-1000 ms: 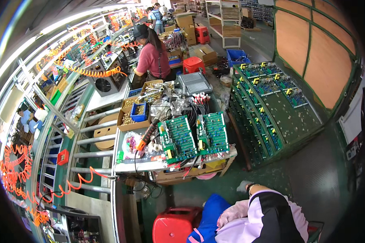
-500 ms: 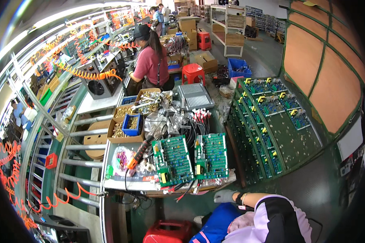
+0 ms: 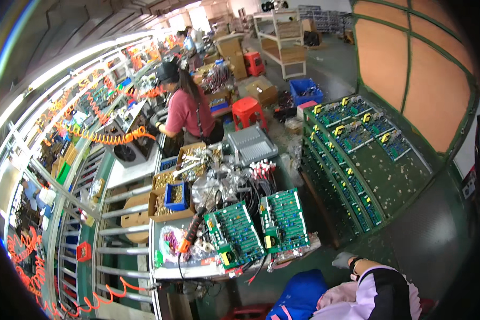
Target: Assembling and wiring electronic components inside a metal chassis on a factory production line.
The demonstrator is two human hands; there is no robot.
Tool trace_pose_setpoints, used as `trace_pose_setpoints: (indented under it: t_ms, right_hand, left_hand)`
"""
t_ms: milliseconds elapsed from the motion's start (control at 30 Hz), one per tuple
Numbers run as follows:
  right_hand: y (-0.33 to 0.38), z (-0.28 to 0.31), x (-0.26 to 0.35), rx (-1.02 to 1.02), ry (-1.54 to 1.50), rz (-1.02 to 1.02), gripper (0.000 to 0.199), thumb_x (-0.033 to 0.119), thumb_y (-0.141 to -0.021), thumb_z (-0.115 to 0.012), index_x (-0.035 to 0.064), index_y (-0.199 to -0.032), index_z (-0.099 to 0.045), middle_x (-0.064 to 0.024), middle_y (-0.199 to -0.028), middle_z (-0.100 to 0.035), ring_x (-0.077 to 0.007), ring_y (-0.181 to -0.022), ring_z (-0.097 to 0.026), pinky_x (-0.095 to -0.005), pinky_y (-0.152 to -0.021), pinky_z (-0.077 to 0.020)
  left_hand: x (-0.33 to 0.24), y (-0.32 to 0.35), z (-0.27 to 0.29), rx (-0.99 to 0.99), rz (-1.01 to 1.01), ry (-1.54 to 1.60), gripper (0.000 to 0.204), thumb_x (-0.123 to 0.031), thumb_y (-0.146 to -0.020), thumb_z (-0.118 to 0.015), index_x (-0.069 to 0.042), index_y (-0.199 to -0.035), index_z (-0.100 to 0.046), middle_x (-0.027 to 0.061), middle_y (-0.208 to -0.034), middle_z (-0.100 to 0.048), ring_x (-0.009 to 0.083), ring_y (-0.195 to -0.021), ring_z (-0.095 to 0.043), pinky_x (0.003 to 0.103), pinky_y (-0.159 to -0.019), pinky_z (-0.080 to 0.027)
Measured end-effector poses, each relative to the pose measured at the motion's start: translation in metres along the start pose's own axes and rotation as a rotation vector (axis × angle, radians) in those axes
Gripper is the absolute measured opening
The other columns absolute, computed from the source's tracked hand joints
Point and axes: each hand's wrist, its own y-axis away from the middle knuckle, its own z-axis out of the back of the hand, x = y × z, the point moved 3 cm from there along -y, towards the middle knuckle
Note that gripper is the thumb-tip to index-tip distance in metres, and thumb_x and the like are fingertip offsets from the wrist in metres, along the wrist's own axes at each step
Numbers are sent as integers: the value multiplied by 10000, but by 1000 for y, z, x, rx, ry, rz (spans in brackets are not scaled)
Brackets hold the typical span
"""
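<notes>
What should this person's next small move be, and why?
Probably raise the right hand toward the right-hand circuit board: the gloved hand is below the bench, seems to hold nothing, and that board lies closer to it than the left-hand one.

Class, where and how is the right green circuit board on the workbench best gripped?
Probably pinch the right green circuit board by its right and near edges, coming from the front right: its left edge lies close to the neighbouring circuit board, and components crowd its upward-facing side.
</notes>
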Motion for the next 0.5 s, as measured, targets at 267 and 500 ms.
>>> trace_pose_setpoints:
  t_ms: [267, 500]
  right_hand:
    - [-14, 60, 41, -424, -229, 198, 427, 452, -779, -671, 82, -989, -711, -188, -976, -688, -359, -956, -649, -430, -850, -510]
    - [-33, 161, 171, -753, -211, 337, 421, 460, -864, -558, 68, -956, -683, -209, -959, -670, -407, -948, -626, -469, -816, -507]
  left_hand:
    - [32, -22, -53, 106, 153, 138, 446, -385, -891, -625, 15, -1080, -571, 132, -1008, -630, 264, -909, -601, 375, -790, -506]
    - [15, -70, -75, 108, 260, 164, 448, -402, -903, -615, 21, -1049, -585, 129, -985, -636, 255, -883, -609, 368, -765, -519]
